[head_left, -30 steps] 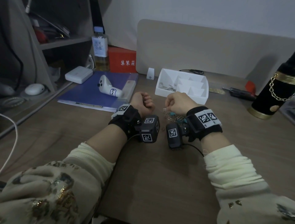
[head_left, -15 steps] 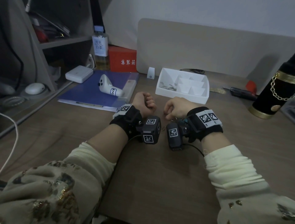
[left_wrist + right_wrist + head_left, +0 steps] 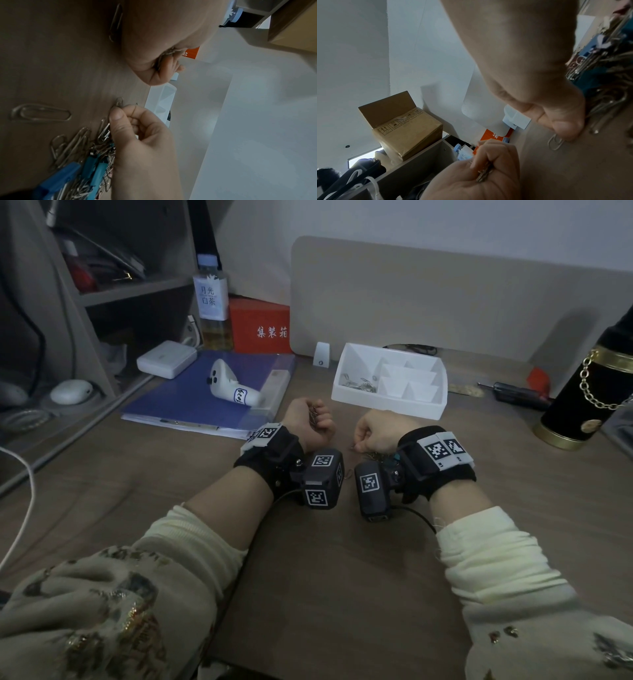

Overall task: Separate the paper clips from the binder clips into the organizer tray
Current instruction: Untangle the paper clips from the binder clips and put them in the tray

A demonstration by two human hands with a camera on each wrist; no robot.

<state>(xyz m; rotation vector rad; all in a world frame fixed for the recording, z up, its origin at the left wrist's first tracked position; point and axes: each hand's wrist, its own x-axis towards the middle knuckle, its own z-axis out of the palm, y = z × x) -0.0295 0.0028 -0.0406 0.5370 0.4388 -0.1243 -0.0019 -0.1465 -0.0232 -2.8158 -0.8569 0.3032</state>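
Observation:
My left hand (image 3: 317,419) lies palm up on the desk, its fingers curled round a small bundle of paper clips (image 3: 484,174). My right hand (image 3: 359,445) is knuckles up, and its thumb and forefinger pinch one silver paper clip (image 3: 119,103) that lies flat on the desk. The mixed pile of paper clips and blue binder clips (image 3: 77,162) sits under my right wrist, mostly hidden in the head view. The white organizer tray (image 3: 390,402) stands just beyond both hands, with paper clips in its left compartment (image 3: 359,381); the small compartments look empty.
A loose paper clip (image 3: 41,112) lies beside the pile. A blue folder (image 3: 191,398) with a white controller on it is at the left. A black and gold cylinder (image 3: 582,405) and a screwdriver (image 3: 517,395) stand at the right. A beige board backs the desk.
My right hand has slid a little toward me and to the left, down onto a single clip. The left hand has stayed put with its bundle.

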